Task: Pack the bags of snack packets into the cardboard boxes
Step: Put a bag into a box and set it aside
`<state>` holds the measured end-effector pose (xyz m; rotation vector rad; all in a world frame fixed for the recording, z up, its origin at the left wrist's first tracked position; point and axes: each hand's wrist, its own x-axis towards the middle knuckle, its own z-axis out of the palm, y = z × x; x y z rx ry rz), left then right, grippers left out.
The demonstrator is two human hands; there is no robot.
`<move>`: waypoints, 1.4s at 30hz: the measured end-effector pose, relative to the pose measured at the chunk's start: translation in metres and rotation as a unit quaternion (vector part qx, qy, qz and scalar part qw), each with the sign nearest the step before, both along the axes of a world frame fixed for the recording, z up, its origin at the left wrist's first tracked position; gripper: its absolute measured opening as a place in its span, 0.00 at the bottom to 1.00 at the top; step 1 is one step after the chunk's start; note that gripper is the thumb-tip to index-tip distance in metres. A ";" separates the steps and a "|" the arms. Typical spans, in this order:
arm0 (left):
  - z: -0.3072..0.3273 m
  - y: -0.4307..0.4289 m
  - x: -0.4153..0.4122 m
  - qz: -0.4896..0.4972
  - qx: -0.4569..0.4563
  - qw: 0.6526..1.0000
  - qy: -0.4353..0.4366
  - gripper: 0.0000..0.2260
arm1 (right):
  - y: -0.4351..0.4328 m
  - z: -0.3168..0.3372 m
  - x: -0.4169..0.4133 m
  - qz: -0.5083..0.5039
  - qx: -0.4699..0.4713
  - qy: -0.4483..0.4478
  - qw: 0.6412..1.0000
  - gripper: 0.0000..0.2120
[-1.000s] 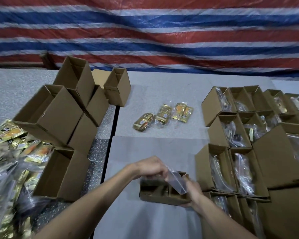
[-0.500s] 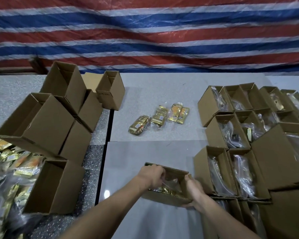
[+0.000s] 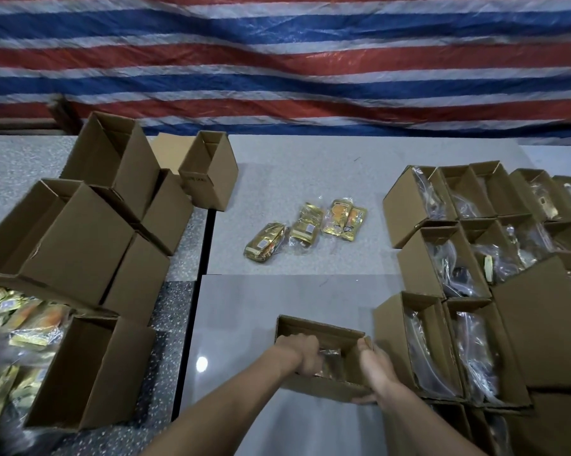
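My left hand (image 3: 305,353) presses the bag (image 3: 331,363) flat into the box (image 3: 323,386), which my right hand (image 3: 374,366) grips at three o'clock.

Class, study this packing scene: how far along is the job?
Done: the boxes on the right already hold bags. In hand: the left hand pushes a bag into the open box that the right hand steadies. Left: three bags on the table and the empty boxes at left.
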<state>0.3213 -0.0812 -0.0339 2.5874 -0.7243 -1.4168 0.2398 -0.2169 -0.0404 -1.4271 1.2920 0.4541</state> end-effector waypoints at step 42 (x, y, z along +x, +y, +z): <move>-0.111 0.053 0.184 0.740 -0.276 0.578 0.205 0.27 | -0.044 -0.016 0.059 0.066 -0.032 -0.001 0.997 0.17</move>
